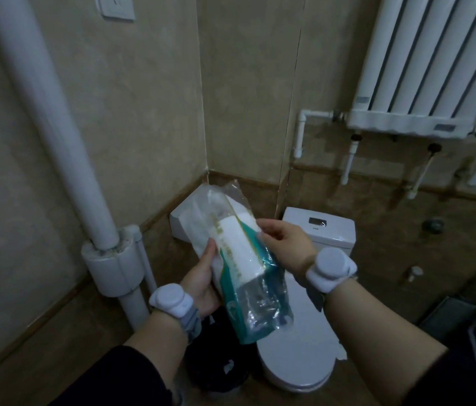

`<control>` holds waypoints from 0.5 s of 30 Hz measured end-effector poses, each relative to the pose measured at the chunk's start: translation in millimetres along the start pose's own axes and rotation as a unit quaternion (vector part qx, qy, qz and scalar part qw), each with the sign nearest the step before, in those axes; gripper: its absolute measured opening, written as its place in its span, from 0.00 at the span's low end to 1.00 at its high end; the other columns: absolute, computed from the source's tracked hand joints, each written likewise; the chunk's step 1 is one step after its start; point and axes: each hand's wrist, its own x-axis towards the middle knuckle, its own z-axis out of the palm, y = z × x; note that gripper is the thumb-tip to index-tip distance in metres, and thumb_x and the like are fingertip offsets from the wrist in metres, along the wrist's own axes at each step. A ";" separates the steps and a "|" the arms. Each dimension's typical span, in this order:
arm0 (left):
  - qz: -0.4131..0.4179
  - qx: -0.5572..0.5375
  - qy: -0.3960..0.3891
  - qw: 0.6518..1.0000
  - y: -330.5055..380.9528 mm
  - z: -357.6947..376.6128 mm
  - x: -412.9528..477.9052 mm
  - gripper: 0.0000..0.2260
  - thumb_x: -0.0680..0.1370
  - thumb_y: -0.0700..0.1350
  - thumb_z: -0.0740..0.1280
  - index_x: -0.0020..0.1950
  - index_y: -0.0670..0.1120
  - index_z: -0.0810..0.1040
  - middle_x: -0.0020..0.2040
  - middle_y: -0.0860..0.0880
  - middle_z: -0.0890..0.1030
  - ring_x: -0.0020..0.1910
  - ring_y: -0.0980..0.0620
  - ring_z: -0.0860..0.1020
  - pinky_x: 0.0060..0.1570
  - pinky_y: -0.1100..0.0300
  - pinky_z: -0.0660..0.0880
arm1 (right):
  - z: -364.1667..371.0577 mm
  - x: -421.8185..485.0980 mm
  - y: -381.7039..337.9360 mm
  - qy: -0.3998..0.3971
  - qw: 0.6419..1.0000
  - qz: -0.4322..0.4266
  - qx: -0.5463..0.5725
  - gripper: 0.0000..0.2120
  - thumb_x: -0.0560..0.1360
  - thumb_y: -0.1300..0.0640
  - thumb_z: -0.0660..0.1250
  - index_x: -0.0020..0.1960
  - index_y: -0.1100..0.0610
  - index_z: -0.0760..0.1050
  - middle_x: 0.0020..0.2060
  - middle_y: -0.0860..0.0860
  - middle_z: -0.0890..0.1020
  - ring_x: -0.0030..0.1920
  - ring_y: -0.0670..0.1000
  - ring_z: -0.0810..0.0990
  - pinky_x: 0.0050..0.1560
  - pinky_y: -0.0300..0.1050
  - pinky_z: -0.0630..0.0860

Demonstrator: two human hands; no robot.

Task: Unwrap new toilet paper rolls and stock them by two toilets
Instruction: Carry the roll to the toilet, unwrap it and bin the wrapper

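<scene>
I hold a clear and teal plastic pack [255, 291] with white toilet paper rolls [235, 238] inside, in front of me above the toilet. My left hand [201, 276] grips the pack from its left side, thumb on top. My right hand [286, 244] pinches the wrapper on its right edge. The far end of the wrapper [231, 190] is torn open and stands up. The near end of the pack is empty film. Below stands a white toilet [298, 356] with its lid shut and a cistern [336, 230] behind it.
A white box [179, 221] sits on the wall left of the cistern. A dark waste bin [222, 367] stands on the floor left of the toilet. A thick white drain pipe [55, 142] runs down at the left. A white radiator [424, 63] hangs at the upper right.
</scene>
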 end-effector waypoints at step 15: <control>0.103 0.158 0.136 0.972 8.9 14.8 -9.6 0.10 0.78 0.32 0.59 0.56 0.38 0.75 0.44 0.38 0.79 0.39 0.42 0.78 0.40 0.51 0.78 | -33.1 7.6 32.0 -0.202 0.932 0.096 0.285 0.19 0.68 0.55 0.72 0.57 0.48 0.73 0.46 0.51 0.86 0.44 0.51 0.85 0.37 0.43 0.80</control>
